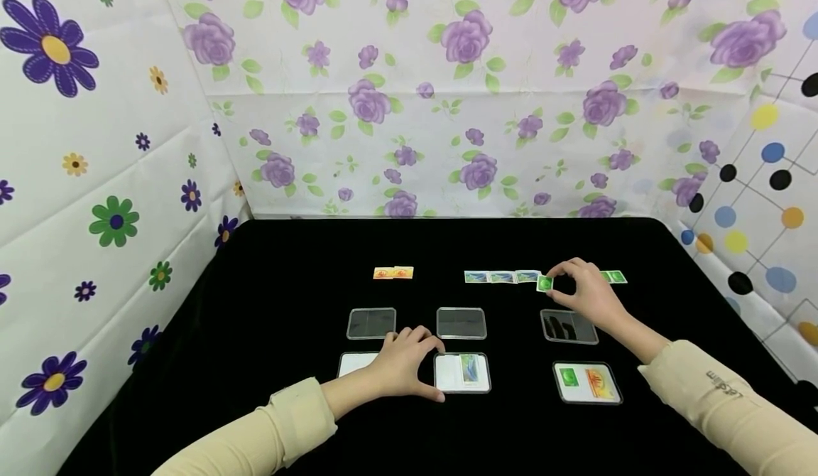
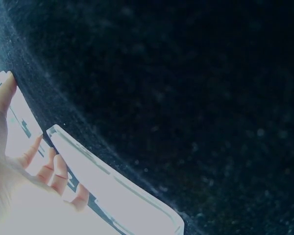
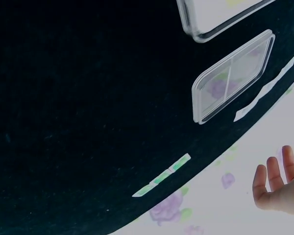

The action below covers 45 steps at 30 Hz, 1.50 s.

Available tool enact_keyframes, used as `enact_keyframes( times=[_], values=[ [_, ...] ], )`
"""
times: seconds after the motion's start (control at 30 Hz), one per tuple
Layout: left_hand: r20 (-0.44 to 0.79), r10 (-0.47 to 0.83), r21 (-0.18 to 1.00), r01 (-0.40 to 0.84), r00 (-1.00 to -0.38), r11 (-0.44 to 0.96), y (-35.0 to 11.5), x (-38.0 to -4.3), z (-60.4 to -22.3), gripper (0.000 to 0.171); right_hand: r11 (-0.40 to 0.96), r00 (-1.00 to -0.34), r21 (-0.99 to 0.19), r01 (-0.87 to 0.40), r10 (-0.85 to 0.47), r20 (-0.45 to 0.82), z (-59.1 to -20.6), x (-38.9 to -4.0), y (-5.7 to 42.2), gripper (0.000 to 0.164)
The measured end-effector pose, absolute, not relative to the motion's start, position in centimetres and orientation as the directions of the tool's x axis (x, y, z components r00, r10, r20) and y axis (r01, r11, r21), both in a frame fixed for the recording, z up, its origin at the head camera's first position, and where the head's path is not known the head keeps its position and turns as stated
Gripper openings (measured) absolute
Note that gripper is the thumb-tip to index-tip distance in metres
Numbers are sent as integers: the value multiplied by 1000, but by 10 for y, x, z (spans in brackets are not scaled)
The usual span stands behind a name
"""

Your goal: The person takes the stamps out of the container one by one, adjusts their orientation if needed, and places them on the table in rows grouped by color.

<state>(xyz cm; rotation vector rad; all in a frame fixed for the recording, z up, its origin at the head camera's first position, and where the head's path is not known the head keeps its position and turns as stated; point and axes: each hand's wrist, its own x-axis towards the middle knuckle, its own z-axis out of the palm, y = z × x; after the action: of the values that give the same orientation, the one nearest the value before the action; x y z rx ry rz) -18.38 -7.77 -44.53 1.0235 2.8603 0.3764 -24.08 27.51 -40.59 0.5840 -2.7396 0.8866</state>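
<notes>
Between thumb and forefinger, my right hand (image 1: 589,293) pinches a small green stamp (image 1: 544,283) at the right end of a row of blue stamps (image 1: 502,277). My left hand (image 1: 399,366) is spread beside the middle shallow case (image 1: 451,383), thumb and forefinger at its two left corners. That case has a white insert and one blue stamp (image 1: 469,369) on its right half. In the left wrist view, the left fingers (image 2: 60,174) reach over toward the cases. The left white case (image 1: 353,364) is partly hidden behind the left hand.
A right case (image 1: 588,399) holds a green stamp and an orange one. Three clear lids (image 1: 372,323) lie in a row behind the cases. Orange stamps (image 1: 393,273) lie at the back left, more green stamps (image 1: 616,276) at the back right, on the black cloth.
</notes>
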Motion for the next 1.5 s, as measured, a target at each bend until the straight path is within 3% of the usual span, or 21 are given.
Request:
enact_keyframes(
  times=[0.6,1.23,1.5],
  values=[
    [22,632,268,613,-775,743,-80,-182,-445,70,848,-935,-414,-332,-237,265,-415,-259,301,27],
    [0,617,255,597,-787,761,-80,-181,-444,70,902,-968,-360,-237,-188,167,-428,-278,323,30],
    [-15,617,263,592,-787,762,-79,-182,-443,69,890,-964,-376,-256,-209,161,-436,-285,335,29]
  ],
)
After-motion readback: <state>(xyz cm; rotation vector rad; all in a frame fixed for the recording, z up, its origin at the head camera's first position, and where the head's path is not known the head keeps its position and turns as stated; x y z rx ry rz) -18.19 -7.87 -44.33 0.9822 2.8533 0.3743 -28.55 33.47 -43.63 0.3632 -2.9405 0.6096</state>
